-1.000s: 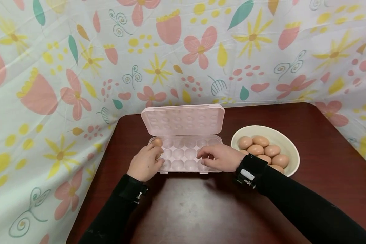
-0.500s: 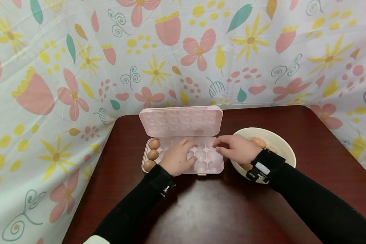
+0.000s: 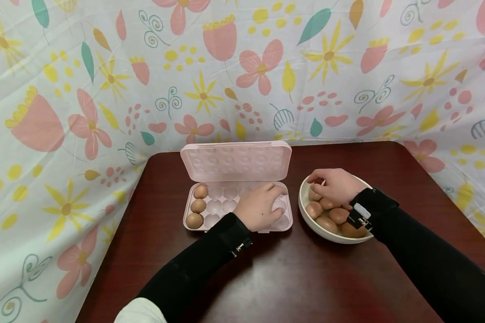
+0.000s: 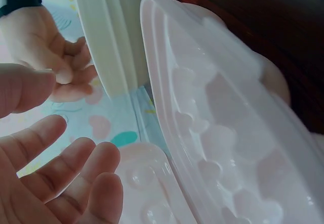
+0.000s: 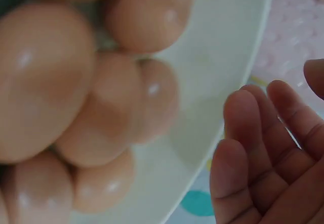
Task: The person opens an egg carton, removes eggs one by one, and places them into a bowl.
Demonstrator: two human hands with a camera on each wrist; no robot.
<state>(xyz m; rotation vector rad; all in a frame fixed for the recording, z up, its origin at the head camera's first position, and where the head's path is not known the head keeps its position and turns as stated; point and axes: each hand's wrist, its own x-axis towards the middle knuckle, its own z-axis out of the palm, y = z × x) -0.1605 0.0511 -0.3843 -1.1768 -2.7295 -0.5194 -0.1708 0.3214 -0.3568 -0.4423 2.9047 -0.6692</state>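
A pale pink egg box [image 3: 237,162] lies with its lid raised, and three brown eggs [image 3: 198,206] fill its left column in the head view. My left hand [image 3: 259,207] hovers over the right half of the box, covering some of the cups. Its fingers are loosely spread and bare in the left wrist view. Over the cream bowl [image 3: 304,216] is my right hand [image 3: 336,186], fingers gently bent. Several brown eggs [image 3: 326,225] lie in that bowl, part of them hidden under the hand. In the right wrist view nothing sits between the right hand's fingers [image 5: 242,118].
Box and bowl stand side by side on a dark red-brown table [image 3: 266,278]. A flower-printed cloth [image 3: 153,89] hangs along the back and left of the table. The raised lid stands at the box's far side.
My left hand has moved right from the left column, uncovering its three eggs. My right hand has moved from the box's right side to above the bowl.
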